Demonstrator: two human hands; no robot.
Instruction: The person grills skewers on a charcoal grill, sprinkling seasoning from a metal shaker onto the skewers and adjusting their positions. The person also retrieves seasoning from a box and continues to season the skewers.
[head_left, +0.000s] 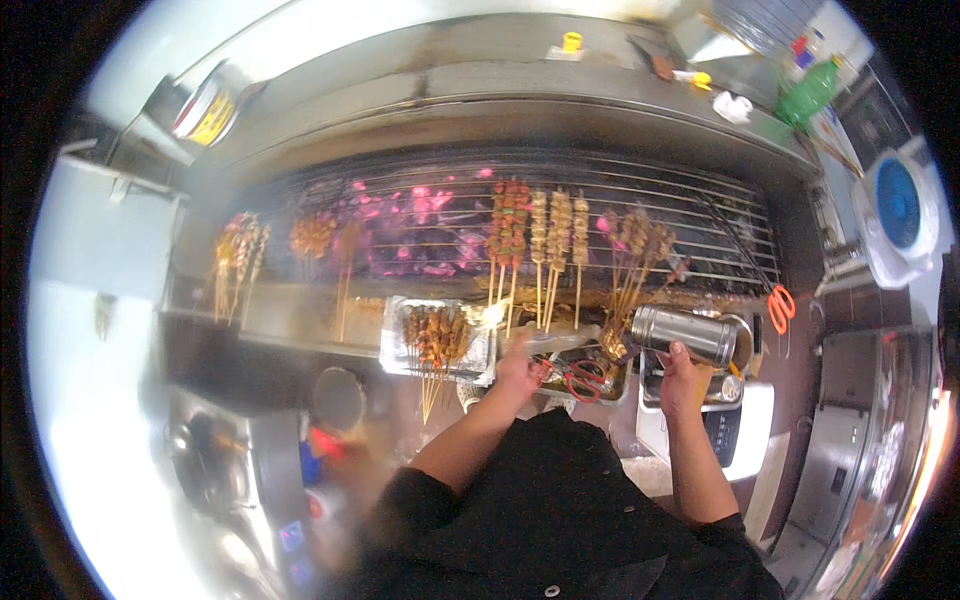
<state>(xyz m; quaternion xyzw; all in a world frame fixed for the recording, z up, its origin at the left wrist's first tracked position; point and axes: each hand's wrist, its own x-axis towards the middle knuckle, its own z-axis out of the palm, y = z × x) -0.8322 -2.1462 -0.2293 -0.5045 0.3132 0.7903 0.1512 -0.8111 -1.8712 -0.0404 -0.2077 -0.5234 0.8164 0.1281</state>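
My right hand (684, 379) is closed around a metal shaker (684, 335), which lies nearly sideways over the grill's front edge. My left hand (517, 367) is blurred beside the foil tray, near the stick ends; whether it grips something cannot be told. In front of me, skewers of red and green pieces (509, 221) and pale meat skewers (559, 229) lie across the bars of a charcoal grill (420, 251). Browned skewers (637, 240) fan out to their right. A foil-lined tray (390, 337) holds a bunch of cooked skewers (435, 337). Red-handled scissors (585, 380) lie between my hands.
More skewers (238, 251) are at the grill's far left. Orange-handled scissors or tongs (781, 309) rest at its right edge. A green bottle (812, 91) and a blue-topped container (897, 199) stand at the right. A white tub (206, 116) is at the upper left.
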